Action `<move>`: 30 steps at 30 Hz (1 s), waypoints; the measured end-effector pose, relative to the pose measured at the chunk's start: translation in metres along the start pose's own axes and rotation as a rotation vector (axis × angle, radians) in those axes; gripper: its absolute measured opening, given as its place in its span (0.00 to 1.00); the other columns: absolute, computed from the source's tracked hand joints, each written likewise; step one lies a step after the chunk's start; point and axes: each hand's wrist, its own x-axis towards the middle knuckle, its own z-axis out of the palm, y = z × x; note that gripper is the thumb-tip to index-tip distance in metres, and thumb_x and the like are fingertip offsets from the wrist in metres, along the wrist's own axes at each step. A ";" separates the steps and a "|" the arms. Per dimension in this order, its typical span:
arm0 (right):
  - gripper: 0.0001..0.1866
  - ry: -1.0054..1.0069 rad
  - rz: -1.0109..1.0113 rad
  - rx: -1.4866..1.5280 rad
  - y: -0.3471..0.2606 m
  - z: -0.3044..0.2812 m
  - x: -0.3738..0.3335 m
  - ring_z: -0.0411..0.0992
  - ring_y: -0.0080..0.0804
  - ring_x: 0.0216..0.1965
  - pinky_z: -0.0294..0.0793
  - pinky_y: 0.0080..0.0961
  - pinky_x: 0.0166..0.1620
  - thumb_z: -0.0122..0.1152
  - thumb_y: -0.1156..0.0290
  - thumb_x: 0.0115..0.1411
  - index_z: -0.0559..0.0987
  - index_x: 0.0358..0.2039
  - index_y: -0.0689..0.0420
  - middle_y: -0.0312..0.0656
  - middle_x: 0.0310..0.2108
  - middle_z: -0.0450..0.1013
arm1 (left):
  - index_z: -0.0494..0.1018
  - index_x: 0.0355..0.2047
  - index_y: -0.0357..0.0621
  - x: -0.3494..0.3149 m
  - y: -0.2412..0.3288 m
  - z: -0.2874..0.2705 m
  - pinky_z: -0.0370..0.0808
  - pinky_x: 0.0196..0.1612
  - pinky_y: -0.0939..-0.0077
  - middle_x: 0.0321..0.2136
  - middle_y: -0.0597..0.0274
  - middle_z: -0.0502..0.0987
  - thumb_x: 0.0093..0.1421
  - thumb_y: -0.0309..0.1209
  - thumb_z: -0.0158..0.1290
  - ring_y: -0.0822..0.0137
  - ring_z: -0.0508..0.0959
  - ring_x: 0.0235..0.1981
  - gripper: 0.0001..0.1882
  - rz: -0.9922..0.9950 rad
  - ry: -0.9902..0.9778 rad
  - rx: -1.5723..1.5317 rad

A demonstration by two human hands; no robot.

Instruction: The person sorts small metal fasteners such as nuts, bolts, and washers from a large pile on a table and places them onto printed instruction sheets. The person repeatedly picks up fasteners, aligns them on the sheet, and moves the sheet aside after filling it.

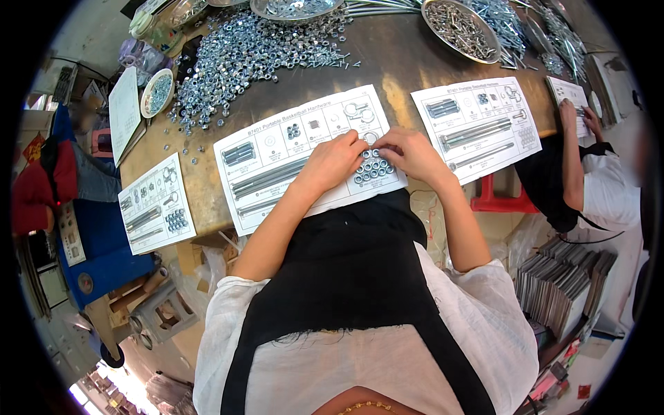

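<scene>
A printed hardware sheet [325,199] lies on the table in front of me, with drawings of parts in boxes. Silvery nuts [374,170] sit in close rows at its lower right. My left hand [337,160] rests over the sheet just left of them, fingers curled together near the top row. From the right, my right hand [413,156] reaches in, its thumb and fingertips pinched at the upper edge of the same rows. Whatever lies between the fingertips of either hand is too small to make out. Long bolts [268,178] show on the sheet beside my left forearm.
A big heap of loose nuts [256,52] spreads beyond the sheet. Further sheets lie left [155,204] and right [477,128]. A metal bowl of screws [460,31] and a small dish [158,93] stand behind. Another person's hand [568,117] works at far right.
</scene>
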 end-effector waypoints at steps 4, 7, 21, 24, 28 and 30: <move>0.07 0.025 -0.063 -0.031 0.002 -0.001 0.000 0.76 0.41 0.35 0.75 0.31 0.40 0.62 0.77 0.57 0.83 0.38 0.58 0.44 0.35 0.77 | 0.76 0.42 0.47 -0.006 0.004 0.005 0.78 0.36 0.63 0.36 0.60 0.73 0.59 0.26 0.54 0.58 0.78 0.37 0.10 0.021 0.089 -0.027; 0.07 0.041 -0.056 -0.035 0.000 0.002 -0.003 0.76 0.42 0.35 0.75 0.32 0.40 0.61 0.77 0.58 0.83 0.37 0.57 0.44 0.35 0.77 | 0.76 0.42 0.44 -0.012 0.009 0.008 0.78 0.37 0.65 0.35 0.60 0.73 0.59 0.24 0.53 0.57 0.78 0.37 0.10 0.033 0.106 -0.024; 0.07 0.147 0.035 0.012 -0.003 -0.002 0.004 0.76 0.42 0.36 0.75 0.33 0.41 0.61 0.75 0.59 0.83 0.37 0.58 0.45 0.34 0.77 | 0.73 0.50 0.44 -0.022 0.000 -0.007 0.75 0.47 0.59 0.43 0.54 0.74 0.65 0.33 0.51 0.52 0.76 0.47 0.15 -0.069 0.183 -0.263; 0.07 0.301 0.109 0.018 0.004 -0.015 0.059 0.77 0.45 0.36 0.76 0.35 0.41 0.60 0.73 0.59 0.83 0.37 0.57 0.47 0.35 0.78 | 0.78 0.42 0.45 0.028 -0.041 -0.039 0.75 0.42 0.64 0.34 0.55 0.76 0.65 0.35 0.52 0.50 0.78 0.37 0.11 -0.219 0.326 -0.199; 0.06 0.428 -0.016 -0.053 0.044 -0.013 0.146 0.77 0.45 0.35 0.76 0.38 0.40 0.65 0.72 0.55 0.83 0.34 0.56 0.47 0.32 0.77 | 0.78 0.42 0.41 0.125 -0.102 -0.030 0.75 0.44 0.60 0.37 0.50 0.79 0.64 0.33 0.53 0.50 0.79 0.40 0.11 -0.146 0.357 -0.133; 0.05 0.382 0.012 -0.117 0.046 0.000 0.168 0.77 0.45 0.35 0.76 0.39 0.40 0.66 0.72 0.54 0.82 0.32 0.56 0.47 0.31 0.76 | 0.78 0.43 0.38 0.139 -0.117 -0.024 0.75 0.43 0.63 0.36 0.49 0.80 0.62 0.31 0.55 0.51 0.80 0.37 0.12 -0.172 0.347 -0.074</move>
